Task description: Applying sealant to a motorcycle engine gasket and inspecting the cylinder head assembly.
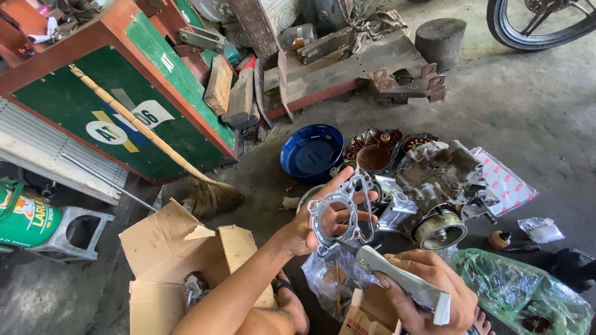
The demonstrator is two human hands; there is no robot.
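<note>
My left hand (316, 224) holds up a thin grey metal gasket (340, 211) with a large round hole, flat against the palm and fingers. My right hand (428, 291) grips a white squeeze tube (406, 280), its tip close to the gasket's lower edge. Just beyond both hands an engine block (437, 186) with a round metal part at its front lies on the concrete floor (534, 111). A clear plastic bag (329, 279) of small parts sits under my hands.
An open cardboard box (167, 260) lies at lower left, a green plastic bag (521, 285) at lower right. A blue bowl (310, 152), a broom (155, 139) leaning on a green and red cabinet (93, 99), wooden planks (347, 68) and a wheel (540, 25) surround the spot.
</note>
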